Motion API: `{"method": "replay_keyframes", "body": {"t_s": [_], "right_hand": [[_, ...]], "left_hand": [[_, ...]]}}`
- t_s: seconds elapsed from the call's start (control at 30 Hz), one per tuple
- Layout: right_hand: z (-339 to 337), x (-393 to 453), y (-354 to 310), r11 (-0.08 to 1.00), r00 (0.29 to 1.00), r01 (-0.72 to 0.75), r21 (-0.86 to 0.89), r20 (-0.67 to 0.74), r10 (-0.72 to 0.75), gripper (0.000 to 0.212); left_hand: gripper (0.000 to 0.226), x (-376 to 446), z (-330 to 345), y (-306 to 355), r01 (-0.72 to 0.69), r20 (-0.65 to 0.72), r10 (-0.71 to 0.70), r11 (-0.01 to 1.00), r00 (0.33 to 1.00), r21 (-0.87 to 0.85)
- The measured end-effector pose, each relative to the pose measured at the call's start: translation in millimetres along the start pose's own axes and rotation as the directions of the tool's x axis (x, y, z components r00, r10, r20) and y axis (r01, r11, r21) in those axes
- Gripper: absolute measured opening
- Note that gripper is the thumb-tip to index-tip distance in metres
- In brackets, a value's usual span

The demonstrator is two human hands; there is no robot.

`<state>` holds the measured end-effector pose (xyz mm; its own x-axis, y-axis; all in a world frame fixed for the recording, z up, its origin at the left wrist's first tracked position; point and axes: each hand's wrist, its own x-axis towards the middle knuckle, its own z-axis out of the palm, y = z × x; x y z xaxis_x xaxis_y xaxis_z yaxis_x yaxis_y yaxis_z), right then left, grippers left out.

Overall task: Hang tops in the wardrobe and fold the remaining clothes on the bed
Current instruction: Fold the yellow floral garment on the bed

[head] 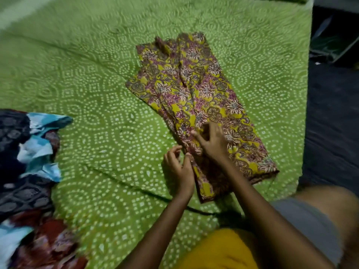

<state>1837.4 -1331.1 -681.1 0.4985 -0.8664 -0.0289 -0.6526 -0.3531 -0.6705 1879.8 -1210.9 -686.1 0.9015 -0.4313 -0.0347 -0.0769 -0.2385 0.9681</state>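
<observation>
Floral garment [196, 94] on bed [97, 84], right hand [211, 144] flat; left hand [179, 167] pinching edge

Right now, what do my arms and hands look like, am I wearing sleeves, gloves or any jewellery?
Both arms are bare from wrist to as far up as the picture shows, with no sleeves in view. The left hand and right hand have no gloves, and no rings, bangles or watch can be made out, though the picture is blurry. Below the arms, yellow clothing shows.
</observation>
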Motion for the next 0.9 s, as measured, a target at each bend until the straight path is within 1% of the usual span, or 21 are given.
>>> {"method": "replay_keyframes", "body": {"t_s": [0.03,0.07,0.1,0.13,0.17,0.2,0.23,0.27,0.33,0.43,0.47,0.53,0.57,0.6,0.63,0.67,0.7,0.77,0.83,0.9], "right_hand": [[10.0,-10.2,-8.1,0.996,0.996,0.064,-0.054,0.070,-0.060,0.056],[19.5,-18.2,-11.8,0.990,0.989,0.106,-0.092,0.114,-0.095,0.050],[27.9,-22.6,-11.0,0.991,0.990,0.111,-0.072,0.091,-0.105,0.037],[31.2,-23.1,-9.8,0.997,0.999,0.050,0.060,0.019,-0.051,0.022],[29.1,-21.2,-10.1,0.963,0.997,-0.050,0.265,-0.043,0.064,0.012],[24.1,-17.7,-9.6,0.878,0.979,-0.154,0.454,-0.049,0.198,0.013],[15.7,-13.4,-7.4,0.769,0.956,-0.225,0.598,-0.015,0.291,0.016],[7.3,-9.4,-5.3,0.702,0.937,-0.284,0.653,0.035,0.347,0.021],[-5.1,-4.3,-2.8,0.631,0.916,-0.349,0.692,0.110,0.386,0.031],[-10.3,-4.3,-2.0,0.550,0.893,-0.382,0.743,0.144,0.425,0.036],[-8.4,-4.6,0.9,0.536,0.887,-0.388,0.749,0.146,0.439,0.036],[-5.7,-4.2,5.2,0.525,0.887,-0.387,0.758,0.149,0.438,0.032],[-5.6,-5.4,4.8,0.527,0.892,-0.384,0.758,0.156,0.425,0.028],[-3.8,-4.4,7.0,0.525,0.898,-0.374,0.765,0.159,0.409,0.022],[-2.9,-5.0,6.7,0.528,0.899,-0.378,0.760,0.165,0.405,0.020],[-0.8,-5.4,6.5,0.531,0.902,-0.376,0.759,0.168,0.397,0.023],[-1.5,-5.5,6.6,0.534,0.900,-0.390,0.751,0.189,0.392,0.027],[-2.2,-5.7,8.9,0.519,0.897,-0.407,0.751,0.221,0.383,0.028],[-6.8,-6.5,9.2,0.507,0.884,-0.438,0.743,0.252,0.393,0.026],[-11.2,-2.4,12.6,0.462,0.866,-0.465,0.755,0.280,0.415,0.019]], "left_hand": [[0.015,7.9,-7.9,-3.6,0.111,0.015,-0.111,0.994,0.994,0.015],[0.012,17.0,-12.5,-7.1,0.213,0.064,-0.214,0.977,0.975,0.016],[0.010,27.1,-15.9,-10.8,0.287,0.134,-0.285,0.958,0.949,0.008],[0.010,36.0,-17.2,-10.5,0.335,0.205,-0.326,0.942,0.923,-0.007],[0.007,44.0,-17.3,-8.1,0.373,0.268,-0.355,0.928,0.896,-0.020],[0.004,49.9,-16.5,-5.1,0.403,0.316,-0.373,0.915,0.872,-0.032],[0.005,54.2,-14.3,-1.6,0.420,0.345,-0.386,0.907,0.856,-0.028],[0.011,55.8,-12.4,2.0,0.433,0.362,-0.397,0.901,0.843,-0.021],[0.025,58.1,-7.6,5.4,0.445,0.351,-0.417,0.896,0.838,0.002],[0.031,58.5,-1.6,8.8,0.433,0.293,-0.429,0.900,0.854,0.056],[0.033,58.0,0.2,10.9,0.428,0.267,-0.430,0.901,0.863,0.068],[0.030,57.5,4.8,17.3,0.373,0.152,-0.378,0.926,0.913,0.062],[0.027,57.8,6.4,22.4,0.335,0.098,-0.342,0.938,0.934,0.083],[0.025,58.4,9.7,26.9,0.322,0.071,-0.333,0.937,0.940,0.134],[0.024,59.8,11.1,31.1,0.336,0.086,-0.358,0.921,0.930,0.196],[0.025,61.7,11.3,32.1,0.374,0.123,-0.410,0.896,0.904,0.238],[0.025,62.2,12.7,35.9,0.428,0.171,-0.467,0.877,0.868,0.220],[0.024,65.0,18.3,45.1,0.509,0.249,-0.513,0.856,0.821,0.086],[0.015,69.2,25.1,53.9,0.568,0.328,-0.528,0.822,0.784,-0.035],[0.009,80.6,31.2,63.5,0.611,0.384,-0.534,0.785,0.753,-0.106]]}}
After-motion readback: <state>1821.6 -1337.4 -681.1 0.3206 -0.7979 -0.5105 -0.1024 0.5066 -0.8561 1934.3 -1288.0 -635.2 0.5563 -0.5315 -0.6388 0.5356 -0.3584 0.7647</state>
